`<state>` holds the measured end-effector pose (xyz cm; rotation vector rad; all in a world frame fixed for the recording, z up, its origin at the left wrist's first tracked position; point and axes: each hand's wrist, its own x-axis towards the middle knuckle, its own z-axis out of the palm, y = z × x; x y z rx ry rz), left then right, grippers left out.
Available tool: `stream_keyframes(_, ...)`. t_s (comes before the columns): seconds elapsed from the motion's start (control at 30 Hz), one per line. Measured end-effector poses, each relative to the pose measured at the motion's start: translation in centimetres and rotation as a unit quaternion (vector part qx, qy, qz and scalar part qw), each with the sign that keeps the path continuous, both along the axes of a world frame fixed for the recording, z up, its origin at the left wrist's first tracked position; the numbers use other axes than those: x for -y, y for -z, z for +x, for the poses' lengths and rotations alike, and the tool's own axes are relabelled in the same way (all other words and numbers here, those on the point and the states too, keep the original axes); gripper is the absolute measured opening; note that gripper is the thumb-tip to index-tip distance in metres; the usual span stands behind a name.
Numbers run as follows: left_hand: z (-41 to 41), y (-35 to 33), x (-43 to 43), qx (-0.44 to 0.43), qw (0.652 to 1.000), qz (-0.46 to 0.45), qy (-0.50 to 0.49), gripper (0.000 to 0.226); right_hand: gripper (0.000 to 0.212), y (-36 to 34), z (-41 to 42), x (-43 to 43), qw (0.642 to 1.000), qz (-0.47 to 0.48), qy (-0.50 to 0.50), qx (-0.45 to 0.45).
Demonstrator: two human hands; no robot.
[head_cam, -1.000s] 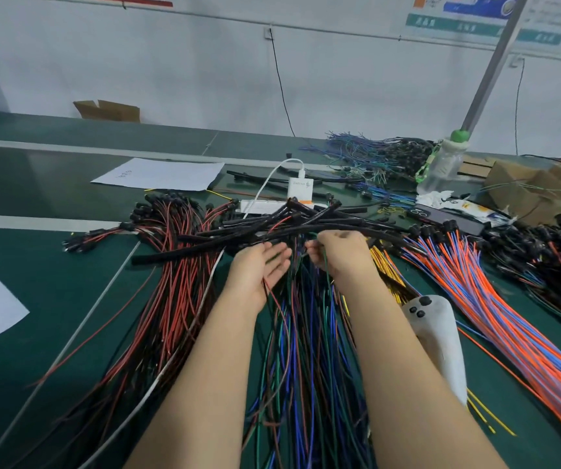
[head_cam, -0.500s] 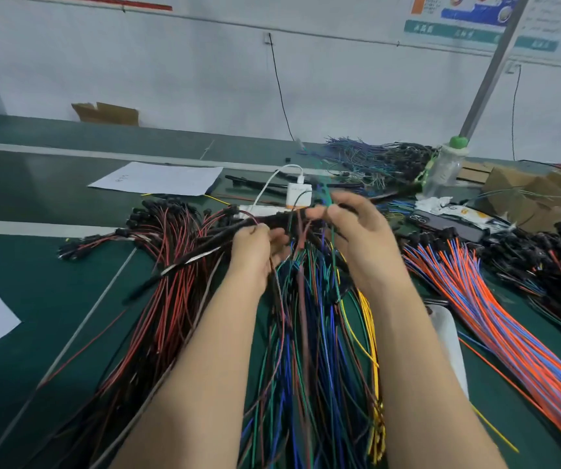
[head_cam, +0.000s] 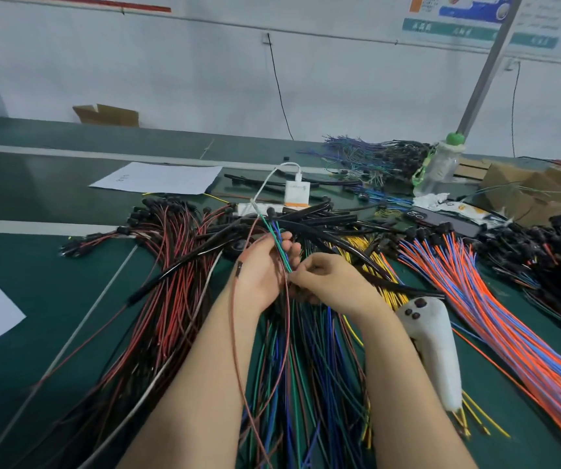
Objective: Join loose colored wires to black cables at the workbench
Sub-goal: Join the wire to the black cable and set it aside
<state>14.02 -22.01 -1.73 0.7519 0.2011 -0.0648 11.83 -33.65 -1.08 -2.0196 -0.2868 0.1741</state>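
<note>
The step in hand looks like sorting. A few strands are being separated from the loose colored wires [head_cam: 306, 367], which fan out across the lower centre of the frame under both forearms. No joint to a black cable is made yet.

The left hand [head_cam: 260, 272], just above centre, has its fingers loosely curled round a thin bunch of green and blue wires [head_cam: 276, 243]. The bunch rises up and to the left from the palm, and a brown wire [head_cam: 233, 319] loops down past the wrist. The right hand [head_cam: 331, 282] touches the left. Its fingers are curled tight and pinch the same bunch at its lower end. The black cables [head_cam: 309, 216] lie in a crossed heap just above the hands, near them but in neither hand.

The next move probably calls for evening up the wire tips, then lifting one black cable out of the heap and bringing its end to them. That would need a fine, steady pinch, because the strands are slim and likely springy.

The wires are thin and flexible, with glossy plastic sleeves that hold loose curves. The black cables are thicker, smooth and shiny, and look stiffer. Red and black wires [head_cam: 171, 282] with dark moulded ends lie at centre left, and orange and blue wires [head_cam: 509, 316] stream down the right side. A smooth, rounded white tool [head_cam: 438, 350] with dark buttons rests at lower right on the matte green bench [head_cam: 52, 299].
</note>
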Motion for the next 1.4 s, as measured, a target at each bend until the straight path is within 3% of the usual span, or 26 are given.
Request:
stream_keyframes(0.13, -0.3, 0.3, -1.2, 0.025, 0.996, -0.075, 0.051, 0.028, 0.017, -0.4, 0.2, 0.5, 0.999, -0.014, -0.037, -0.007)
stream_keyframes(0.27, -0.3, 1.8, -2.9, 0.005, 0.975, -0.204, 0.088, 0.054, 0.016, -0.5, 0.2, 0.8, 0.998, -0.011, -0.051, -0.033)
stream_keyframes(0.37, -0.4, 2.7, -3.8, 0.023, 0.964, -0.241, 0.113, 0.075, 0.014, -0.5, 0.0, 1.1, 0.997, 0.012, -0.057, -0.056)
stream_keyframes(0.43, -0.5, 2.7, -4.1, 0.031, 0.975, -0.171, 0.137, 0.076, 0.014, -0.7, -0.1, 1.1, 0.995, 0.022, -0.065, -0.072)
stream_keyframes(0.5, -0.7, 1.7, -3.7, 0.012, 0.989, -0.055, 0.137, 0.052, 0.016, -0.8, -0.3, 1.1, 0.992, 0.038, -0.075, -0.089)
stream_keyframes(0.57, -0.7, 0.1, -2.9, -0.004, 0.994, 0.002, 0.111, 0.03, 0.021, -0.8, -0.4, 1.0, 0.991, 0.075, -0.065, -0.094)
stream_keyframes(0.63, -1.1, -2.2, -2.1, 0.016, 0.995, -0.004, 0.099, 0.026, 0.024, -0.7, -0.2, 1.1, 0.989, 0.123, -0.014, -0.08)
stream_keyframes(0.7, -2.0, -5.3, -1.5, 0.091, 0.987, -0.036, 0.124, 0.028, 0.019, -0.4, 0.4, 1.1, 0.981, 0.172, 0.057, -0.064)
stream_keyframes(0.83, -4.8, -12.1, -0.7, 0.273, 0.932, -0.101, 0.216, 0.02, 0.013, 0.4, 1.4, 1.0, 0.967, 0.216, 0.114, -0.074)
stream_keyframes(0.93, -5.7, -13.9, -0.3, 0.318, 0.906, -0.132, 0.245, 0.02, 0.023, 1.0, 1.6, 1.1, 0.96, 0.241, 0.116, -0.079)
stream_keyframes(1.03, -4.5, -11.0, 0.6, 0.245, 0.947, -0.055, 0.2, 0.012, 0.035, 0.8, 1.7, 1.4, 0.923, 0.355, 0.11, -0.1)
stream_keyframes(1.13, -2.8, -4.8, 2.0, 0.119, 0.979, 0.13, 0.107, 0.019, 0.04, 0.9, 1.6, 1.7, 0.903, 0.414, 0.083, -0.082)
stream_keyframes(1.23, -2.0, 0.9, 2.8, 0.071, 0.954, 0.287, 0.057, 0.013, 0.023, 2.1, 1.1, 1.5, 0.953, 0.283, 0.105, -0.016)
stream_keyframes(1.3, -1.9, 2.8, 2.7, 0.068, 0.951, 0.299, 0.043, 0.01, 0.018, 2.7, 1.0, 1.1, 0.968, 0.217, 0.128, -0.009)
stream_keyframes(1.4, -1.8, 3.4, 2.3, 0.061, 0.968, 0.238, 0.057, 0.012, 0.017, 2.9, 1.1, 1.2, 0.959, 0.235, 0.157, -0.026)
